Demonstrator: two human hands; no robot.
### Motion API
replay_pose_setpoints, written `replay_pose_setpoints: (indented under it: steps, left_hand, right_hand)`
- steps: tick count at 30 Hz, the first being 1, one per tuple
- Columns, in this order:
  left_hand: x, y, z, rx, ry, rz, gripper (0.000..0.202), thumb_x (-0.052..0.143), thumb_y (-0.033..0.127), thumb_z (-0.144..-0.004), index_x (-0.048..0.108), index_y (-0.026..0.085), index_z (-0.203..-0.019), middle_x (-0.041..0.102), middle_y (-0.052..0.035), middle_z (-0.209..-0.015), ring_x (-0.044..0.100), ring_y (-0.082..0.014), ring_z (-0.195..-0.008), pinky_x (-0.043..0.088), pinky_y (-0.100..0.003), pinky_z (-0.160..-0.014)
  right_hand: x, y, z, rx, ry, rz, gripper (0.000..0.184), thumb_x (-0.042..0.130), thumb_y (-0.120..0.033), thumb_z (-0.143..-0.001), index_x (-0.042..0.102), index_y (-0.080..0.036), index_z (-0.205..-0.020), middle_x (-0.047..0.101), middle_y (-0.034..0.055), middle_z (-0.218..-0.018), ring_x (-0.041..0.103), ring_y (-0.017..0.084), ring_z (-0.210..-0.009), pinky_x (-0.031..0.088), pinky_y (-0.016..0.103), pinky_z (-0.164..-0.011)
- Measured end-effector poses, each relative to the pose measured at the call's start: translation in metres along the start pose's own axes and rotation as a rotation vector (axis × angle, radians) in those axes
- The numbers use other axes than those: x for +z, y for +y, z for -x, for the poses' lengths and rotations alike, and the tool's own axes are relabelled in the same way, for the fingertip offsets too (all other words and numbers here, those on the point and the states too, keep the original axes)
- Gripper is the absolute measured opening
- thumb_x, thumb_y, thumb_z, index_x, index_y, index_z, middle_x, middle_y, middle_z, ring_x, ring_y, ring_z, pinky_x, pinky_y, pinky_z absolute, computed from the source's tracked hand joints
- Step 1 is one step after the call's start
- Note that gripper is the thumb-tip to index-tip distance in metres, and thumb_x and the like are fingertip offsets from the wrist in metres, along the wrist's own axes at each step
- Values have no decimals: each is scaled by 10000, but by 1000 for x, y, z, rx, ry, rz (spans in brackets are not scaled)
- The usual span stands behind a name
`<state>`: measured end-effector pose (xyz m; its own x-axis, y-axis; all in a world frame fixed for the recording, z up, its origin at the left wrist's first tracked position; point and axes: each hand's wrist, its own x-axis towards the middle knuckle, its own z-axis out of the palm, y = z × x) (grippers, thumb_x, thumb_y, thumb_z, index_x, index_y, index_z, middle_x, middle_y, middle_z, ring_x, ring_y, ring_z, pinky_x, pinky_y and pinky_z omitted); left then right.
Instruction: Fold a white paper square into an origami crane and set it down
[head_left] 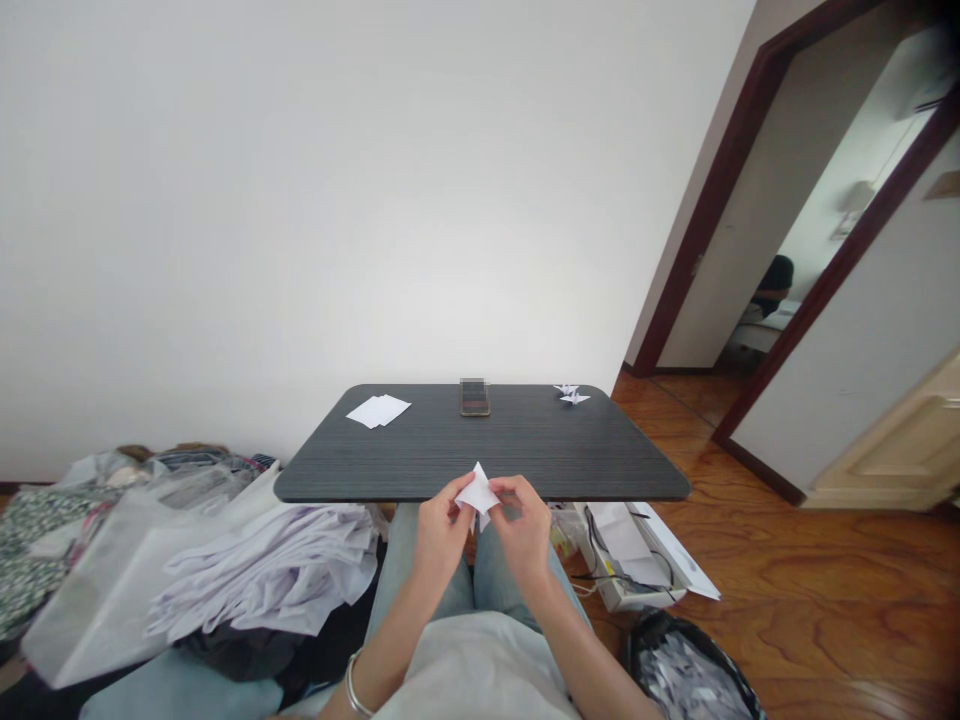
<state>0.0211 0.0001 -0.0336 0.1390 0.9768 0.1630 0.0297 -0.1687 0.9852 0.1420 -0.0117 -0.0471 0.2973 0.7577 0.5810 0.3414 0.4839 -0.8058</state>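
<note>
A small folded piece of white paper (478, 492) is held up between both hands at the table's front edge, one corner pointing up and away from me. My left hand (442, 525) pinches its left side between thumb and fingers. On the right side, my right hand (523, 522) grips it the same way. Lower flaps of the paper hang between the hands, partly hidden by the fingers. Two folded white paper cranes (574, 398) sit at the far right of the table, and flat white paper sheets (379, 411) lie at the far left.
The dark table (480, 450) stands against a white wall. A phone (475, 398) lies at its back middle. Left are piled white cloths (277, 570); right on the floor are a white box with cables (630, 555) and a black bag of paper scraps (690, 675). A person (772, 285) sits beyond the doorway.
</note>
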Motion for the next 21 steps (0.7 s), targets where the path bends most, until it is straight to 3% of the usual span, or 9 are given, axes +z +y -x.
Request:
replay_pose_setpoints:
  steps: [4, 10, 21]
  left_hand:
    - [3, 1, 2, 72, 97, -156, 330, 526, 221, -760, 664, 166, -1054, 629, -14, -614, 491, -137, -508, 355, -240, -518]
    - [6, 1, 5, 93, 145, -229, 322, 525, 249, -766, 680, 173, -1038, 562, 17, -498, 390, -110, -407, 281, -229, -453]
    - [8, 10, 7, 63, 129, -131, 334, 500, 246, -782, 676, 149, -1048, 553, 10, -478, 479, -154, -496, 357, -251, -521]
  right_hand:
    - [1, -1, 1, 7, 16, -23, 124, 528, -126, -706, 588, -197, -787, 611, 9, -725, 604, 161, -659, 521, 292, -641]
    - [2, -4, -1, 24, 13, -45, 164, 519, -95, -681, 587, -194, -794, 584, 22, -767, 578, 167, -723, 514, 283, -662]
    - [2, -2, -1, 74, 25, -76, 113, 521, -124, -715, 583, -189, -784, 597, 20, -742, 588, 167, -689, 507, 290, -650]
